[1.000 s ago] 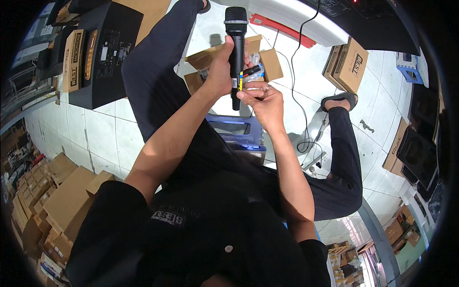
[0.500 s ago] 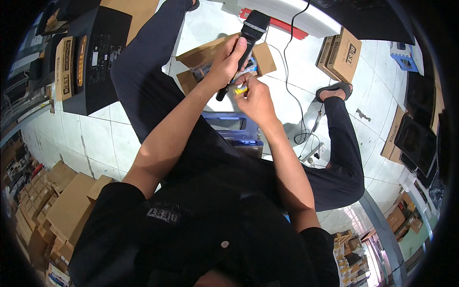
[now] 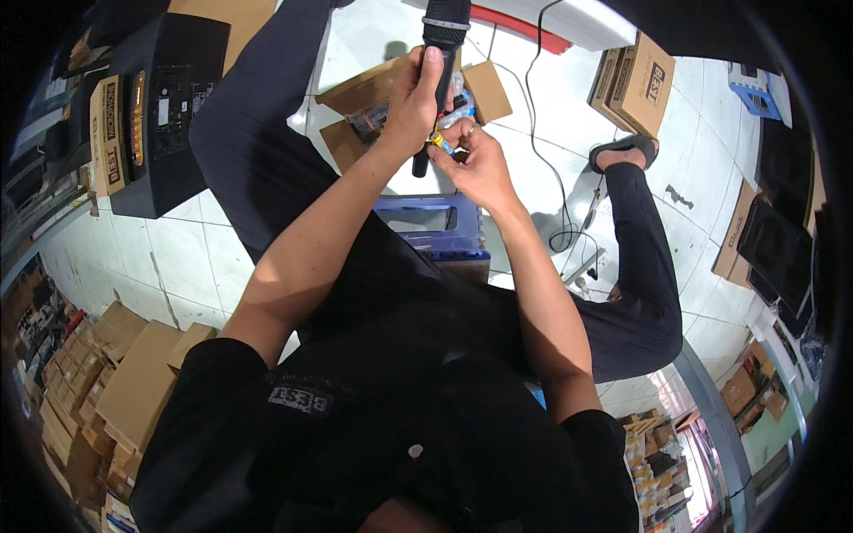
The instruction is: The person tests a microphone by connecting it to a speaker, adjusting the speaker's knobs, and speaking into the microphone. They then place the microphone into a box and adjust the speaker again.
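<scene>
I have my left hand [image 3: 411,108] closed round a black handheld microphone [image 3: 445,25], its mesh head upward and its lower body pointing down between my hands. My right hand [image 3: 475,164] pinches a small yellow-and-blue cylinder [image 3: 442,143], apparently a battery, against or close beside the microphone's lower body. Whether they touch is hard to tell. Behind my hands lies an open cardboard box [image 3: 489,91] with wrapped items inside, partly hidden.
A blue plastic stool [image 3: 392,217] stands between my legs. A black speaker cabinet [image 3: 179,75] is at left. A black cable [image 3: 533,107] winds over the tiled floor [image 3: 178,258]. Stacked flat boxes [image 3: 647,89] sit upper right, cartons [image 3: 133,373] lower left.
The microphone tilted, then swung back nearly upright and now sits higher in the picture. My right hand and the yellow cylinder moved up along with it.
</scene>
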`<state>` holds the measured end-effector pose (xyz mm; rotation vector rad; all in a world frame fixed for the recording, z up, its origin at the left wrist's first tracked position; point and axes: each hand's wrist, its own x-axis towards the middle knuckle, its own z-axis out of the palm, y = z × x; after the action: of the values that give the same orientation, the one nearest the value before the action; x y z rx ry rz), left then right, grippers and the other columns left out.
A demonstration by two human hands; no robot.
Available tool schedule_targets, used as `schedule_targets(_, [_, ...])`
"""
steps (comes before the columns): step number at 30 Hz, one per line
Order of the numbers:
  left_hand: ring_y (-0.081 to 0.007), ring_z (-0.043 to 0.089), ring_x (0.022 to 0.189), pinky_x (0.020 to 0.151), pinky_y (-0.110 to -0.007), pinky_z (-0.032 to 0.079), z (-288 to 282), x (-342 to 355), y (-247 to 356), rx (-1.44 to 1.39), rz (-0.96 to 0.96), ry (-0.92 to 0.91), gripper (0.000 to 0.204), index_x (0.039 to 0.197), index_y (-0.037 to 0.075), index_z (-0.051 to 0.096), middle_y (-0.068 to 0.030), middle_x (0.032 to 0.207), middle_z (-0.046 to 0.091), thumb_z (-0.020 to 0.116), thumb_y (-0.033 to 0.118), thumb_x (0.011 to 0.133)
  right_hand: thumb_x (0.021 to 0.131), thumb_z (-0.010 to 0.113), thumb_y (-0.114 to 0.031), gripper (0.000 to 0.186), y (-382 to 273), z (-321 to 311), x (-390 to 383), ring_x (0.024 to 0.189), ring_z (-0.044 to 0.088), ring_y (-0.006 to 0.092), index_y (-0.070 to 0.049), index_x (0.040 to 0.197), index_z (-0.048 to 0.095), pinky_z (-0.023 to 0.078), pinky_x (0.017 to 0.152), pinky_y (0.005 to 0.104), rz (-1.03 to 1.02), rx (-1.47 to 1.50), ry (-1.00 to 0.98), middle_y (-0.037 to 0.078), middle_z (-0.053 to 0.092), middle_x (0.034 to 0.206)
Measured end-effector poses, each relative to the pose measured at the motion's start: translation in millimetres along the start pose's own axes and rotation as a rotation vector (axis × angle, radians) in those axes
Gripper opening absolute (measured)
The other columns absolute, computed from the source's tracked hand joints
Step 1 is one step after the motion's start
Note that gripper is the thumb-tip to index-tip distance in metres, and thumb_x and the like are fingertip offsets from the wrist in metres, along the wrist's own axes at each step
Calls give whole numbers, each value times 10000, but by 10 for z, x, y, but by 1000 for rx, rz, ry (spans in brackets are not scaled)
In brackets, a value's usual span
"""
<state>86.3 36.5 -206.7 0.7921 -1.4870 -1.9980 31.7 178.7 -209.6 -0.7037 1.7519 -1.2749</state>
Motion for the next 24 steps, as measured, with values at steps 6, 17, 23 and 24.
schedule_targets(6, [-97,508,652,644,-265,443,86,21,-70,18,18,-42,416,999,87,518,-17,725,525,409,467,1125,733,841,-149,345,30,-130,126,681,608,179,-16,881,560,491,644,345,67,-185,-69,113,627,750])
schedule_targets(17, [-161,672,875,839,-316,555,-330,228,108,-167,-118,264,434,1187,25,598,-115,1014,722,570,442,1070,716,843,-303,394,2557,-1283,-424,884,710,289,-14,935,691,562,805,392,769,-650,-204,179,736,932])
schedule_targets(23, [-217,703,1060,1042,-431,529,-771,111,558,-253,-59,369,219,1103,87,618,-123,1126,727,732,241,996,718,849,-306,515,3051,-1262,-802,964,735,277,-12,1113,698,575,891,386,781,-761,40,160,758,1031])
schedule_targets(24, [-220,703,1061,1045,-438,532,-830,106,532,-244,-14,392,201,1099,97,623,-113,1106,727,744,211,987,727,841,-311,505,3025,-1261,-809,988,733,292,-15,1114,706,577,901,395,761,-792,27,168,756,1047])
